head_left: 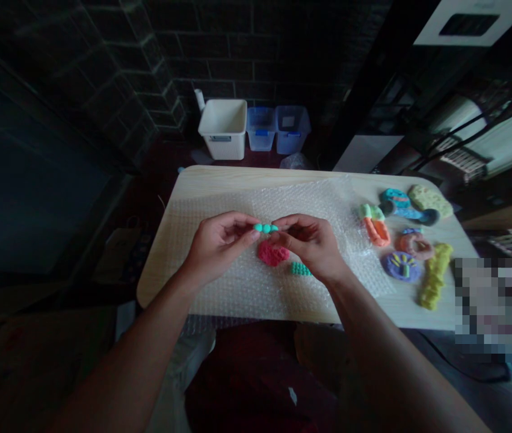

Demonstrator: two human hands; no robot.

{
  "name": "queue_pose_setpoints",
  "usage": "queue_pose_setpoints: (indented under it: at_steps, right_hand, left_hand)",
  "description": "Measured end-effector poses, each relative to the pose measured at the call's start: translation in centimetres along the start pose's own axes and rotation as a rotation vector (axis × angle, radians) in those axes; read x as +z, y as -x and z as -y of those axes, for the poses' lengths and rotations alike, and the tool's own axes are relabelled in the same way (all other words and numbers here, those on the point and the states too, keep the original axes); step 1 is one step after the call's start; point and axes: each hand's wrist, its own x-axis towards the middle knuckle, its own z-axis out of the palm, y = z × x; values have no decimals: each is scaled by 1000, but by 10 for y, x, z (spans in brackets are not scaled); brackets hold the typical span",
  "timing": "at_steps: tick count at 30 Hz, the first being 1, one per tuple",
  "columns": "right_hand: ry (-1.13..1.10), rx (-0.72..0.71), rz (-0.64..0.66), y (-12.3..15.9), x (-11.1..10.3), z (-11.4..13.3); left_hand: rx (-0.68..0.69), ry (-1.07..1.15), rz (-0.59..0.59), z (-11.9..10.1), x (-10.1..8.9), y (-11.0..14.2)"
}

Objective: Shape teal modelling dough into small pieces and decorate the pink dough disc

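Observation:
Between my two hands is a short row of small turquoise clay balls (266, 228), held above the table. My left hand (219, 243) pinches its left end with thumb and fingertips. On the right end, the fingers of my right hand (310, 240) are closed in the same way. Below them a pinkish-red clay lump (270, 254) lies on bubble wrap (237, 282). Beside it, partly covered by my right hand, is a turquoise block of bead-like balls (299, 269).
Several clay pieces lie on the table's right side, among them a purple disc (400, 267), a yellow strip (436, 276), an orange and green piece (374, 225) and a blue dumbbell shape (409, 213). Behind the table (219, 174) stand a white bin (224, 129) and two blue bins (290, 129).

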Motion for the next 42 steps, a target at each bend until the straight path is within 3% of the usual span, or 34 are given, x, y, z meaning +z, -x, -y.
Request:
queue_pose_setpoints:
  at_steps: [10,14,20,22,28,32,36,39,42]
  right_hand:
    - [-14,1,-16,0,-3,-1]
    - [38,-8,21,-1,-2,-5]
    - [211,36,95,-1,5,-14]
    - [361,70,165,3,11,-16]
    - [690,102,237,16,24,-23]
    - [806,89,200,16,30,-31]
    - [904,47,242,14,38,-36]
    - [973,27,251,12,42,-37]
    - [1038,-11,247,12,44,-38]
  left_hand:
    - [-4,-19,-4,0,1,-1]
    - [-14,-96,3,1,-9,2]
    - [16,-375,-329,11,-46,-1]
    - [-3,-472,-371,18,-56,-4]
    - [-63,-601,-192,37,-58,-7]
    - [16,-736,-88,42,-52,-5]
    - [60,-751,3,43,-52,-4]
    - [32,-672,9,41,-52,-5]
    - [6,-612,-65,38,-52,-7]
